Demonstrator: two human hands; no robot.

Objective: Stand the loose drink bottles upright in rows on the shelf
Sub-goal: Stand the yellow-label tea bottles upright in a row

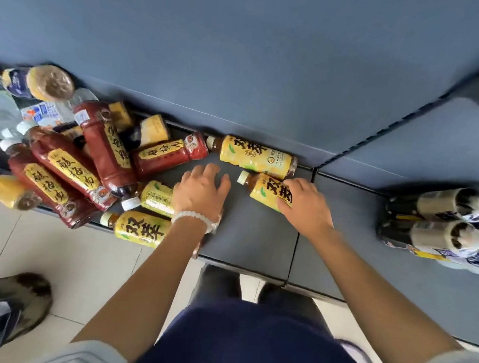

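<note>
Under both hands lay the flat grey metal shelf (245, 239). Left of them sprawled toppled red-labelled plastic bottles (97, 155). The right hand (302, 206) gripped a lying yellow-labelled tea bottle (266, 193), cap pointing left; the left hand (200, 189) hovered spread, nearer the pile.

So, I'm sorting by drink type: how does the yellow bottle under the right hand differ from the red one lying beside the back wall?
The yellow-label bottle has a white cap; the red-label bottle is red-wrapped to its top. The right hand grips the yellow one; the red one lies untouched against the pile. Both lie on their sides.
</note>
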